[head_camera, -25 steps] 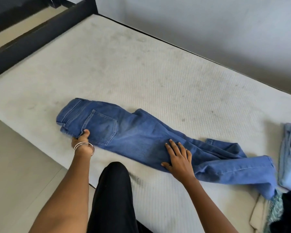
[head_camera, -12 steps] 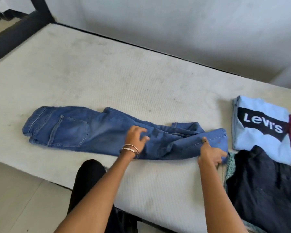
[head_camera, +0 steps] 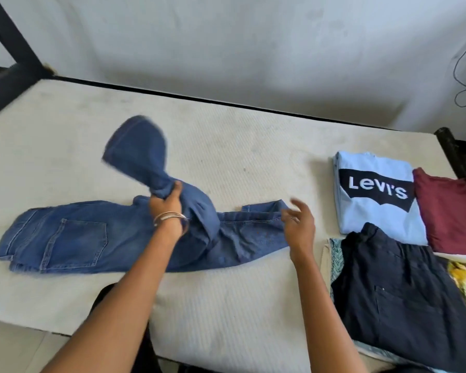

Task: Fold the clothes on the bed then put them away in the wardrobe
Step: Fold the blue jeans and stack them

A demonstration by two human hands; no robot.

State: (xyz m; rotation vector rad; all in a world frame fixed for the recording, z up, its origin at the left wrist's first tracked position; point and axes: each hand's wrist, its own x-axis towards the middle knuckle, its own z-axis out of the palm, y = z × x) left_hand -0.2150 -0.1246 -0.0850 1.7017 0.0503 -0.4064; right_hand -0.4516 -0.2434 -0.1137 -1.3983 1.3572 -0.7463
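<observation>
Blue jeans [head_camera: 73, 238] lie across the white mattress [head_camera: 240, 305], waistband at the left. My left hand [head_camera: 164, 205], bangles on the wrist, grips one bunched leg and holds it up, so that the hem flares in the air toward the upper left. The other leg lies flat and reaches to the right. My right hand [head_camera: 299, 224] hovers over that leg's end, fingers loosely spread and blurred, holding nothing.
Folded clothes sit at the right: a light blue Levi's T-shirt [head_camera: 374, 192], a maroon garment [head_camera: 449, 214], a dark navy garment [head_camera: 404, 300] and patterned fabrics beneath. The black bed frame [head_camera: 11, 68] runs behind, and a grey wall lies beyond the mattress.
My left hand has taken hold of one jeans leg and lifted it up and to the left. My right hand has let go of the hem and now hovers open.
</observation>
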